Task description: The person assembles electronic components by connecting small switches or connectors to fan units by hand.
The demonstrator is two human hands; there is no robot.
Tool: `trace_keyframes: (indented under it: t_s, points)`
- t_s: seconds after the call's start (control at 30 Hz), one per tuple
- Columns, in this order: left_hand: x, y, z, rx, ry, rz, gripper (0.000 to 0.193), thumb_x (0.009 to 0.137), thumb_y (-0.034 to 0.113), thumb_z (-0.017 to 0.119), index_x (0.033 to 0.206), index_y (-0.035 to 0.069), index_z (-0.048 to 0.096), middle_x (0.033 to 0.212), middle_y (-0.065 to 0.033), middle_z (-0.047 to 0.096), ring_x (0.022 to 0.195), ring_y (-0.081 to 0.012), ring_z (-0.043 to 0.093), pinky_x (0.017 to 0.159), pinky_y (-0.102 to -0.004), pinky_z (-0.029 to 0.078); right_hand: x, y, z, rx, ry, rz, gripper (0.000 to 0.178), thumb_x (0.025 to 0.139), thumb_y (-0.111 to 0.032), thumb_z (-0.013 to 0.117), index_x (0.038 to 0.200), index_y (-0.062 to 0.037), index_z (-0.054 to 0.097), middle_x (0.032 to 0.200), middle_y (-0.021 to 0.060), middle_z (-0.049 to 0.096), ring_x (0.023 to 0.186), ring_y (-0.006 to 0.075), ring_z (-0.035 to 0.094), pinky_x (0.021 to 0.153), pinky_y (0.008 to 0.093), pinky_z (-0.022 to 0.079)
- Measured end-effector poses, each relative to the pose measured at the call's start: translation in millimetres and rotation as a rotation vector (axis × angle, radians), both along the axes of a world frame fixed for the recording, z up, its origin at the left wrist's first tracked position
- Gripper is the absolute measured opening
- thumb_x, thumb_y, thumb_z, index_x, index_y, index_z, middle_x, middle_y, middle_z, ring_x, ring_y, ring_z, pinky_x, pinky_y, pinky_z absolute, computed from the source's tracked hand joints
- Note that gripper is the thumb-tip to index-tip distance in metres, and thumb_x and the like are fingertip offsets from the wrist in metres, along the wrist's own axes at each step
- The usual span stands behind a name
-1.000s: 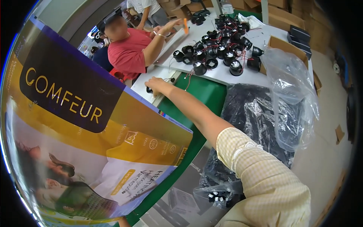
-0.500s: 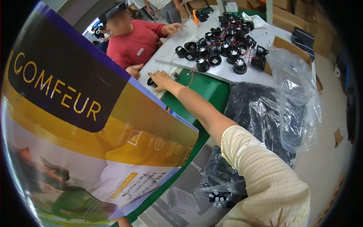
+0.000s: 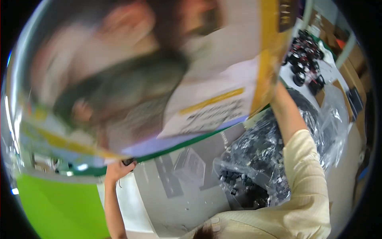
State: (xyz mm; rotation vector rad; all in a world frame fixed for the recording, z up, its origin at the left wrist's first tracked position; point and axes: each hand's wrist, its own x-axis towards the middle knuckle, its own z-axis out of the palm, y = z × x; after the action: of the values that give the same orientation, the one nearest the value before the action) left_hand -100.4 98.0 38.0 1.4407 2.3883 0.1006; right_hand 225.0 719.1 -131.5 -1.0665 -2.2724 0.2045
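My left hand is closed on a small black part below the lower edge of a large printed carton. The carton fills the upper middle, close and smeared by motion. My right forearm passes up behind the carton's right edge, which hides that hand and whatever it touches. To the right of the carton, several round black housings with red wires lie on a white table.
Clear plastic bags with small dark parts lie beside my right arm. A grey printed surface spreads below the carton, with a lime green panel at lower left. A brown cardboard box stands at the right.
My view has swung left and down, so the carton looms larger and the housings sit farther right. My right hand, earlier at a round black part, is now hidden; my left hand shows.
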Motion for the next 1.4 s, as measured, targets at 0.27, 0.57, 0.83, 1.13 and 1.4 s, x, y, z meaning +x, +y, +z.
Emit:
trace_keyframes:
  t_s: [0.27, 0.57, 0.83, 1.13, 1.4]
  points:
    - [68, -124, 55, 0.356, -0.114, -0.127, 0.074, 0.062, 0.012, 0.078, 0.129, 0.014, 0.046, 0.127, -0.0124, 0.053, 0.100, -0.0409, 0.060, 0.081, -0.0430, 0.053, -16, -91, 34, -0.047, -0.406, 0.296, 0.059, 0.092, -0.041, 0.064, 0.135, -0.0014, 0.055, 0.117, 0.0196, 0.065, 0.113, 0.0392, 0.061, 0.095, 0.0456, 0.050]
    - [16, -200, 23, 0.427, -0.044, 0.075, 0.075, 0.063, 0.009, 0.076, 0.131, 0.015, 0.046, 0.126, -0.0081, 0.056, 0.095, -0.0379, 0.062, 0.077, -0.0418, 0.053, -114, -289, 117, 0.036, -0.836, 0.279, 0.058, 0.094, -0.044, 0.061, 0.133, -0.0024, 0.058, 0.120, 0.0180, 0.065, 0.116, 0.0384, 0.060, 0.098, 0.0462, 0.048]
    - [-24, -232, -21, 0.334, -0.022, 0.003, 0.077, 0.063, 0.020, 0.077, 0.134, 0.023, 0.048, 0.134, -0.0112, 0.054, 0.094, -0.0405, 0.064, 0.077, -0.0457, 0.054, -276, -366, 79, 0.044, -0.452, 0.270, 0.058, 0.094, -0.046, 0.061, 0.133, -0.0030, 0.057, 0.124, 0.0173, 0.065, 0.119, 0.0369, 0.059, 0.100, 0.0456, 0.047]
    - [-31, -237, -19, 0.310, -0.073, 0.043, 0.078, 0.061, 0.018, 0.073, 0.135, 0.027, 0.050, 0.134, -0.0135, 0.055, 0.082, -0.0390, 0.064, 0.071, -0.0438, 0.053, -228, -483, 160, -0.336, -0.403, 0.554, 0.055, 0.083, -0.025, 0.078, 0.131, -0.0099, 0.055, 0.134, 0.0150, 0.058, 0.128, 0.0368, 0.052, 0.102, 0.0424, 0.044]
    - [-10, -231, -5, 0.505, -0.177, -0.066, 0.076, 0.060, 0.014, 0.073, 0.132, 0.024, 0.053, 0.127, -0.0118, 0.056, 0.086, -0.0361, 0.063, 0.074, -0.0402, 0.053, -73, -620, 186, -0.122, -0.454, 0.994, 0.061, 0.066, -0.010, 0.087, 0.120, -0.0119, 0.059, 0.120, 0.0097, 0.054, 0.108, 0.0328, 0.056, 0.089, 0.0415, 0.051]
